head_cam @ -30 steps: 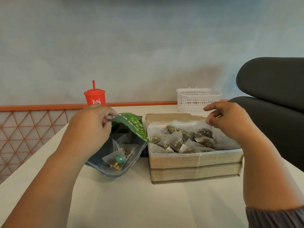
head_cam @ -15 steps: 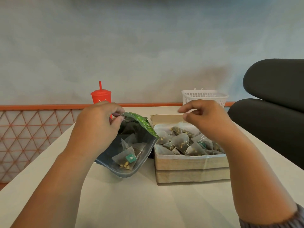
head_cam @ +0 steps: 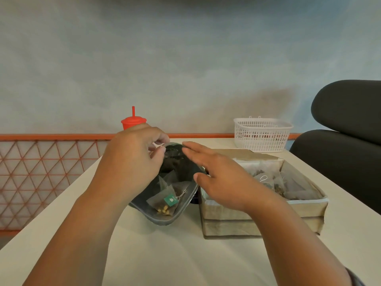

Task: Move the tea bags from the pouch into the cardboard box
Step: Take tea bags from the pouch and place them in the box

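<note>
Two hands: both at pouch (head_cam: 165,215) mouth
Left hand (head_cam: 132,164): pinching pouch rim
Right hand (head_cam: 222,182): fingers flat, holding nothing
Tea bag (head_cam: 165,201): green-tagged one inside pouch
Cardboard box (head_cam: 257,219): beside pouch, bags (head_cam: 266,180) piled in

A café, seemingly (red takeaway cup (head_cam: 133,122), cushioned booth seat (head_cam: 338,166)).
</note>
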The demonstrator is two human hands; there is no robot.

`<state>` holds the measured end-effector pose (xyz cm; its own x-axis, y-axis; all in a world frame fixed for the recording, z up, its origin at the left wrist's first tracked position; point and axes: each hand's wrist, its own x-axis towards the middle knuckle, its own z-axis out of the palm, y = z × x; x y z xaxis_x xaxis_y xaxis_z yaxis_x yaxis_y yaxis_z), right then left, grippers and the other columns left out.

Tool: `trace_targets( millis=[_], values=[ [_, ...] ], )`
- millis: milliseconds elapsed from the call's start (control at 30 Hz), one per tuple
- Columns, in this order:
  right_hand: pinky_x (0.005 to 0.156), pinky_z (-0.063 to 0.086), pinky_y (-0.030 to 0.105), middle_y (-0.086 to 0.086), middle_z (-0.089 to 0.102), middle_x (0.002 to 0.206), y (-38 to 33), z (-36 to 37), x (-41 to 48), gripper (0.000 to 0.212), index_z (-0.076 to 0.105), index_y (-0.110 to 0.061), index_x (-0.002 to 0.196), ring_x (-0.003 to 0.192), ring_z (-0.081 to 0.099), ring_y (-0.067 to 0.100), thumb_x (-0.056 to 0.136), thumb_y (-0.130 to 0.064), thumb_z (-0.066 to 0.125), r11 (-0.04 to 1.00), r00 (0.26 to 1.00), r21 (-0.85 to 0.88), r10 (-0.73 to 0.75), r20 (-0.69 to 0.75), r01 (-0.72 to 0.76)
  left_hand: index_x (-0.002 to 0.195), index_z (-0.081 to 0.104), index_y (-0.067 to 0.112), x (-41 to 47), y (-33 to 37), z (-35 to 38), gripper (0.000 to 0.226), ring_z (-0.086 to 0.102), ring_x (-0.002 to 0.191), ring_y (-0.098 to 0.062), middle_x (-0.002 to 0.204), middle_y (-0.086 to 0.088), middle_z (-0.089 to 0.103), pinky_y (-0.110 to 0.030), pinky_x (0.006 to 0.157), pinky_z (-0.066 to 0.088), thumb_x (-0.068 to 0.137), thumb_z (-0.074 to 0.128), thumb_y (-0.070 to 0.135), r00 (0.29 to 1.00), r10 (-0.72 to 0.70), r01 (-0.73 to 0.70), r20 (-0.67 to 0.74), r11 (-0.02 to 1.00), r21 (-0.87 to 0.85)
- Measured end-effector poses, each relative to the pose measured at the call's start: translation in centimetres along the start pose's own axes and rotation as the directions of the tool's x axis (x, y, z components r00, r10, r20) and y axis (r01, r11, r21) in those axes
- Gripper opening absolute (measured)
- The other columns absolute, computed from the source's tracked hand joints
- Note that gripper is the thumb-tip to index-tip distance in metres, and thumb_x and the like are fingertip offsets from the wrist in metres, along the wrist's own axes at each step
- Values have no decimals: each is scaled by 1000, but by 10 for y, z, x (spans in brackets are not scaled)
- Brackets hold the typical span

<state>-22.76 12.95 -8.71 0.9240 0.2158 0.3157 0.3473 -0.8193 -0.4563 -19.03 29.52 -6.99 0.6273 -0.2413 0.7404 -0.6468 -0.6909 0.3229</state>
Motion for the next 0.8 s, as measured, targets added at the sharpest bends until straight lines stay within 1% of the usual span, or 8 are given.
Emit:
trace_targets(
  millis=[67,133,200,367,433,533,633,800],
  values=[
    [102,9,6,-21,17,152,2,1,1,58,30,-25,144,138,19,2,92,-5,45,1000,1000,-4,-9,-26,9,73,63,30,-1,8,-6,22,55,67,3,75,19,56,-6,54,40,76,70,10,993,43,-34,109,996,-87],
    [99,7,-1,-19,18,152,5,2,2,59,31,-22,144,138,19,1,90,-2,45,1000,999,-5,-14,-49,14,70,61,35,-5,14,-7,24,56,72,10,71,18,58,-5,59,43,76,71,15,944,46,-7,326,993,-119],
    [93,3,-8,-20,18,152,7,2,3,60,31,-22,144,137,18,-2,90,-1,44,1000,998,6,-8,-60,8,78,62,36,-9,16,-1,16,58,74,3,78,19,59,-8,65,45,79,69,22,861,23,4,508,999,-52],
    [94,4,-6,-24,16,151,8,2,2,58,28,-25,145,137,16,-5,93,-3,42,999,998,31,-9,-68,11,108,64,26,-14,10,23,23,55,105,-16,114,5,58,-21,86,41,89,53,17,718,-72,-135,693,961,240],
    [92,3,-7,-24,15,151,9,2,2,58,27,-25,145,137,15,-5,93,-4,42,1000,998,25,-13,-67,15,106,64,23,-15,7,27,24,57,103,-17,110,1,61,-23,84,42,90,50,13,707,-93,-145,701,951,273],
    [100,8,0,-24,16,151,8,2,3,58,28,-25,145,137,16,-4,93,-4,42,1000,997,20,-20,-70,21,98,66,24,-12,6,23,22,59,97,-17,102,1,64,-23,79,44,89,50,11,760,-86,-135,644,949,286],
    [109,14,10,-23,17,151,7,1,3,57,29,-24,144,138,17,-2,93,-4,43,999,997,25,-18,-75,20,95,67,24,-9,9,13,21,59,92,-12,96,4,65,-14,68,37,91,50,13,815,-31,-124,579,966,227],
    [105,12,10,-20,19,152,5,4,2,55,32,-24,143,138,20,2,93,-5,44,1000,999,-2,-22,-41,22,67,62,31,-5,13,-16,29,57,65,-1,67,15,60,-6,52,41,83,63,8,894,-88,104,438,995,-12]
  ],
)
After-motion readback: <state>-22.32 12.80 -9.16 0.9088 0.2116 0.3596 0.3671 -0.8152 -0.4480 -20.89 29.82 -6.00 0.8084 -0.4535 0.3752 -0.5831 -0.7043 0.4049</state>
